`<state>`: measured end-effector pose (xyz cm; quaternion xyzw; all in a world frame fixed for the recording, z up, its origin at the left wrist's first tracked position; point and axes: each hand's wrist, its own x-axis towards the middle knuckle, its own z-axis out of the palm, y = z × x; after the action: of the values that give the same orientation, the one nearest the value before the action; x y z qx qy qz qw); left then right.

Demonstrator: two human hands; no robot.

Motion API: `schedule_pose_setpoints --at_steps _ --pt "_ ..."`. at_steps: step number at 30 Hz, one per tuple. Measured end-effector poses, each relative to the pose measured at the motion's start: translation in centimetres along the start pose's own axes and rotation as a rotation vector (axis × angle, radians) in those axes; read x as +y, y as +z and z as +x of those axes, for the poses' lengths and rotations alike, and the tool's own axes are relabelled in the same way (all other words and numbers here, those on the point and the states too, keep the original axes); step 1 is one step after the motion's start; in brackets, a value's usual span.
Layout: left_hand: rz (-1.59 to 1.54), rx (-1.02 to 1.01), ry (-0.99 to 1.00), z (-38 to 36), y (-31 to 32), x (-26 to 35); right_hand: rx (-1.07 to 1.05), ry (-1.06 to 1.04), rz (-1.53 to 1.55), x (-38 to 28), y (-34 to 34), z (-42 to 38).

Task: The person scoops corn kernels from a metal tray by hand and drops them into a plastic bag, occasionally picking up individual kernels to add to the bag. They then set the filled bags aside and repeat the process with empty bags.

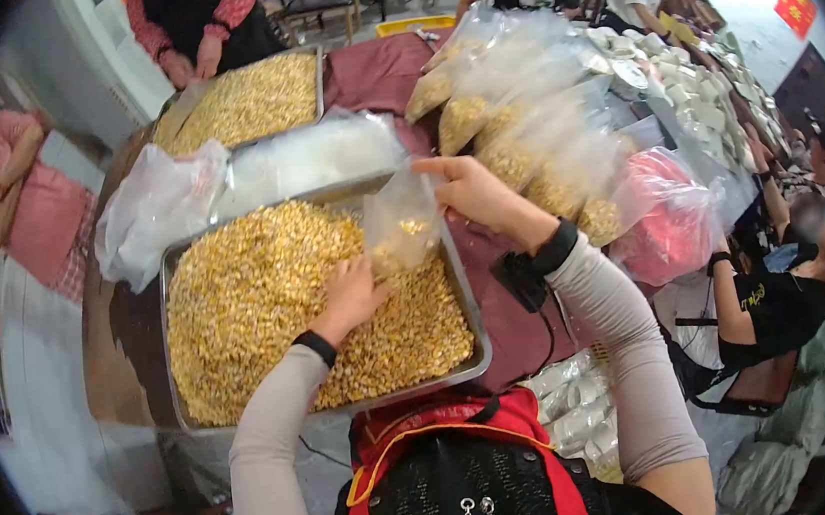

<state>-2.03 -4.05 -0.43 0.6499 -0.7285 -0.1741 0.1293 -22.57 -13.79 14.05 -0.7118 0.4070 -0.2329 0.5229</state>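
Observation:
A large metal tray (pixel 484 355) in front of me is heaped with yellow corn kernels (pixel 256 294). My right hand (pixel 474 191) grips the edge of a clear plastic bag (pixel 395 209) over the tray's right side, thumb and finger closed on the film. Some kernels show inside that bag. Low over the heap, my left hand (pixel 351 296) is curled among kernels right at the bag's lower part; its fingertips are partly hidden there.
Beyond the tray lie a stack of clear bags (pixel 312 162) and a crumpled plastic bag (pixel 162 213). Another corn tray (pixel 255 98) stands farther back, near a person's hands (pixel 196 61). Filled bags (pixel 520 136) and a pink bundle (pixel 660 216) crowd the right. Several people work around.

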Motion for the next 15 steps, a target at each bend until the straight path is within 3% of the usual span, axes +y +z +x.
schedule_pose_setpoints --at_steps 3,6,10,12,14,15 --pt "-0.013 0.078 -0.044 -0.7 0.4 0.4 0.007 -0.008 0.003 -0.2 0.1 0.4" --pt "0.108 0.067 0.041 -1.1 0.7 -1.2 0.021 -0.051 0.143 2.3 -0.6 1.8" --pt "0.062 0.018 -0.027 -1.6 0.2 -1.8 0.025 -0.002 0.129 -1.1 -1.1 0.5" --pt "-0.047 -0.113 -0.058 -2.1 -1.4 -0.9 0.015 0.007 0.148 -1.8 -0.7 0.6" --pt "-0.087 -0.058 -0.086 -1.9 -1.3 -2.1 0.005 -0.021 0.218 -2.3 0.0 0.5" --pt "-0.378 0.004 -0.172 -1.9 -2.4 -2.2 -0.066 -0.022 0.164 -2.0 -0.3 0.7"
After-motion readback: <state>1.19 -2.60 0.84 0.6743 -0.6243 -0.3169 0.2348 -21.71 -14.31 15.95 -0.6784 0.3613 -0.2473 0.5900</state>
